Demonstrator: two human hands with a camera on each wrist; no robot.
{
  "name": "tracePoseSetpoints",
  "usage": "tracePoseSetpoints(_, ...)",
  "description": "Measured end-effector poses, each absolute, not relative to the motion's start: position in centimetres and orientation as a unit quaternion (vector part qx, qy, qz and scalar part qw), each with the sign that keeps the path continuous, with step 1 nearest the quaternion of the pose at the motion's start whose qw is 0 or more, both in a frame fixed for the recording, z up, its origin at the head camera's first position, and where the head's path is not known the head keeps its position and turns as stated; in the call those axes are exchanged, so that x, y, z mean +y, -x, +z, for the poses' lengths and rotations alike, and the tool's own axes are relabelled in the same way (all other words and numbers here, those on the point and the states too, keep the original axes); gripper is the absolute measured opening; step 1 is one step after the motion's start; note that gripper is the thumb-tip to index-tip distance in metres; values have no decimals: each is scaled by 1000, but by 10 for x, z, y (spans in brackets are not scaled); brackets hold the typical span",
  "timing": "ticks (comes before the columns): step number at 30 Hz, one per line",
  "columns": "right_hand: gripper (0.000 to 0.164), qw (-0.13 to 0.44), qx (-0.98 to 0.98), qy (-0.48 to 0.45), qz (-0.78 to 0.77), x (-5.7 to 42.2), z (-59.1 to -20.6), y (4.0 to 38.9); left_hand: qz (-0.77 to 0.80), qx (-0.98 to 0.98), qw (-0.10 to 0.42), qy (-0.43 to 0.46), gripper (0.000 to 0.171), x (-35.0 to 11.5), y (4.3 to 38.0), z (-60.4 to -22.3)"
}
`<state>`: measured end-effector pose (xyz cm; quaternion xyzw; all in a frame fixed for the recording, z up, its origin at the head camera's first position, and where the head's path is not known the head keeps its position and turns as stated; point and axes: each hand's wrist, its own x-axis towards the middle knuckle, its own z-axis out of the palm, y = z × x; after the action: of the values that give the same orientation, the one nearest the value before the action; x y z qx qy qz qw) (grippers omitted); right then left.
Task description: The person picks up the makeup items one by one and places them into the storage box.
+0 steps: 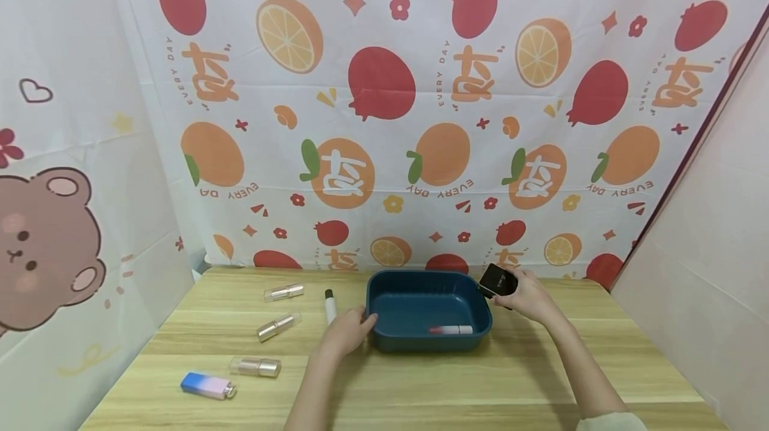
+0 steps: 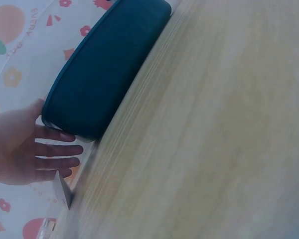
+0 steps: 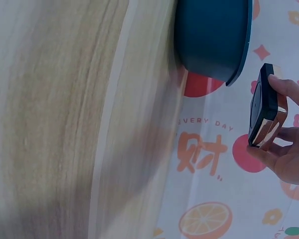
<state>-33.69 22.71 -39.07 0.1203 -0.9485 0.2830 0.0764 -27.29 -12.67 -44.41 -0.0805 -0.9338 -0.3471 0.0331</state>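
A dark teal plastic bin (image 1: 429, 344) sits on the wooden table, with a red-and-white lip gloss tube (image 1: 450, 329) lying inside. My left hand (image 1: 348, 332) holds the bin's left end, thumb hooked over the rim. In the left wrist view its fingers (image 2: 57, 149) spread along the outside wall. Off the bin's right end, my right hand (image 1: 525, 296) pinches a black square compact (image 1: 497, 281) by its edges, raised at about rim height. Gold sides of the compact (image 3: 270, 107) show in the right wrist view. Just left of my left hand lies a white tube with a black cap (image 1: 330, 304).
On the table's left lie several clear-and-gold lipsticks, among them a far lipstick (image 1: 284, 293), a middle lipstick (image 1: 279, 326) and a nearer lipstick (image 1: 255, 367). A blue-to-pink tube (image 1: 207, 385) lies nearest the front. A fruit-print cloth (image 1: 384, 231) hangs behind the table.
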Motion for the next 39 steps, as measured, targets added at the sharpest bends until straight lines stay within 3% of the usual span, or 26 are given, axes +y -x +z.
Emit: tracePoseSetpoints(39,77,75,-939,-164,293,201,-389,337,-354,-931,32,81,47,-127,272,-443)
